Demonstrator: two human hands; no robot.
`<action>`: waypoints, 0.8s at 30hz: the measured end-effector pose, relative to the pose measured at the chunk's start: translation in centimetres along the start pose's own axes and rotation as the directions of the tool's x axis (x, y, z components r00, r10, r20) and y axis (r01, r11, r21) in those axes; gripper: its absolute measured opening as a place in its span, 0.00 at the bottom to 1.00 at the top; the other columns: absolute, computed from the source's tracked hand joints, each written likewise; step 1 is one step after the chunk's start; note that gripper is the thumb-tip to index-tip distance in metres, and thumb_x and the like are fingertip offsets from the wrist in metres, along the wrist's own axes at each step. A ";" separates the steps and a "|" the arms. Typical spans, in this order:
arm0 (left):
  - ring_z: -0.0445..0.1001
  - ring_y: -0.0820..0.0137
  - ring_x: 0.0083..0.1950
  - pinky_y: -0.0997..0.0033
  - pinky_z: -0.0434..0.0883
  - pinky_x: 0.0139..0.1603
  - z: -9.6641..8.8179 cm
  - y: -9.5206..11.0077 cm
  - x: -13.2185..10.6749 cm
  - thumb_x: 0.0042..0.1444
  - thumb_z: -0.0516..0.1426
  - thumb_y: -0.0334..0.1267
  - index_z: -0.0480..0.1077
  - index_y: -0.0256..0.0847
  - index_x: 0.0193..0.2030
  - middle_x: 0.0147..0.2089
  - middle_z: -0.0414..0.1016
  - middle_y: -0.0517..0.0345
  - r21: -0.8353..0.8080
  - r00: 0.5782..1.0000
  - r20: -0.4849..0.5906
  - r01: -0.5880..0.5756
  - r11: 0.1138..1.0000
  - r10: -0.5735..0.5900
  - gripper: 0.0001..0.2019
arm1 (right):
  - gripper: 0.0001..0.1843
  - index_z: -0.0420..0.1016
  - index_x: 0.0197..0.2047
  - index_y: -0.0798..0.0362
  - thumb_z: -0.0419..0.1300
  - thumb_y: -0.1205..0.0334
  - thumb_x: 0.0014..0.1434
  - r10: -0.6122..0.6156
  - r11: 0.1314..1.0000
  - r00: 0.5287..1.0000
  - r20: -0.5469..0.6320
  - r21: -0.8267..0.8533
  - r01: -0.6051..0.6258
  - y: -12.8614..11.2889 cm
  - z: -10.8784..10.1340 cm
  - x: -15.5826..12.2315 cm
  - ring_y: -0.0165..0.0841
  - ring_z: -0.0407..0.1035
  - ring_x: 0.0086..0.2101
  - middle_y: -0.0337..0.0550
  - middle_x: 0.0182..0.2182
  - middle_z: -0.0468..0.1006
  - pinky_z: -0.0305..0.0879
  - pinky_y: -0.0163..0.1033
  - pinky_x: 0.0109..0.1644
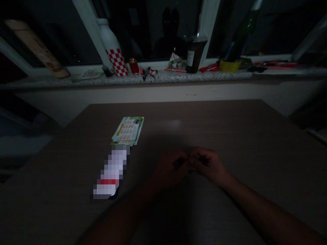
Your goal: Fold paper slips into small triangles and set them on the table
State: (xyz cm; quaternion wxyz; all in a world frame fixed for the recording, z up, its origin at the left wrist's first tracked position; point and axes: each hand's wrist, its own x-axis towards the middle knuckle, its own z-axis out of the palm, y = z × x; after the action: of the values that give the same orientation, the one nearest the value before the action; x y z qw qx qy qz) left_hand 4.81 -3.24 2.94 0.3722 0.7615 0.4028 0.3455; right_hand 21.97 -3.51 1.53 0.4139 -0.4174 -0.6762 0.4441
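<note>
My left hand (172,167) and my right hand (208,164) meet fingertip to fingertip just above the brown table (217,126). The fingers of both are pinched together. Something small and dark may be between or just under the fingertips, but the dim light hides what it is. Left of my hands lies a phone (112,173) with its bright screen blurred into blocks. Beyond the phone, a small stack of printed cards (127,130) with green edges and rows of red print lies flat on the table.
A granite windowsill (166,79) runs behind the table. On it stand a red-and-white checkered bottle (114,54), a small red jar (133,65), a dark plastic cup (195,56), a green bottle (238,37) in a yellow base, and a leaning patterned tube (38,49).
</note>
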 end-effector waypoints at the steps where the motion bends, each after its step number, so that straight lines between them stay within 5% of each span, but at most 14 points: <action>1: 0.66 0.75 0.27 0.75 0.60 0.30 0.0 0.0 0.0 0.54 0.54 0.36 0.68 0.37 0.26 0.24 0.67 0.62 -0.023 1.000 0.017 0.018 1.000 -0.018 0.07 | 0.11 0.68 0.26 0.55 0.57 0.59 0.58 -0.003 1.000 1.000 0.014 -0.015 0.003 0.0 0.0 0.0 0.26 0.60 0.22 0.36 0.20 0.66 0.55 0.31 0.24; 7: 0.65 0.75 0.28 0.77 0.61 0.29 -0.1 0.0 0.0 0.58 0.52 0.41 0.69 0.36 0.29 0.26 0.68 0.61 -0.209 0.985 0.120 0.150 0.966 -0.127 0.12 | 0.14 0.68 0.28 0.55 0.55 0.54 0.60 0.033 0.999 0.999 -0.030 0.016 -0.033 -0.2 -0.1 0.0 0.26 0.59 0.22 0.36 0.20 0.65 0.56 0.31 0.25; 12: 0.63 0.75 0.27 0.77 0.60 0.29 -0.2 -0.4 0.0 0.57 0.53 0.42 0.68 0.36 0.27 0.24 0.66 0.62 -0.257 0.988 0.079 0.149 0.955 -0.134 0.13 | 0.16 0.68 0.30 0.55 0.54 0.51 0.60 0.047 0.994 0.999 -0.019 0.101 -0.045 -0.2 -0.1 0.0 0.26 0.60 0.23 0.36 0.21 0.66 0.58 0.32 0.26; 18: 0.64 0.75 0.27 0.77 0.60 0.29 0.0 -0.5 0.0 0.56 0.53 0.43 0.68 0.36 0.27 0.25 0.66 0.62 -0.243 0.988 0.076 0.152 0.958 -0.137 0.13 | 0.17 0.69 0.26 0.55 0.54 0.53 0.61 -0.023 0.998 1.000 0.005 -0.058 0.023 -0.5 -0.3 -0.1 0.26 0.60 0.22 0.37 0.19 0.66 0.56 0.32 0.25; 24: 0.60 0.76 0.25 0.77 0.59 0.28 -0.1 -0.2 0.1 0.56 0.52 0.40 0.66 0.36 0.26 0.23 0.63 0.63 -0.262 0.990 0.048 0.139 0.955 -0.131 0.12 | 0.17 0.68 0.27 0.55 0.54 0.51 0.61 0.038 0.998 0.999 0.004 0.059 -0.039 0.0 -0.1 -0.1 0.27 0.62 0.23 0.37 0.21 0.67 0.59 0.32 0.26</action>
State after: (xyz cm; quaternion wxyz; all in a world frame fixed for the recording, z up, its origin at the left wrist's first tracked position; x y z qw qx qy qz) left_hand 4.70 -3.04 2.79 0.4993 0.6807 0.3983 0.3588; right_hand 22.09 -3.55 1.59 0.4164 -0.4172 -0.6552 0.4724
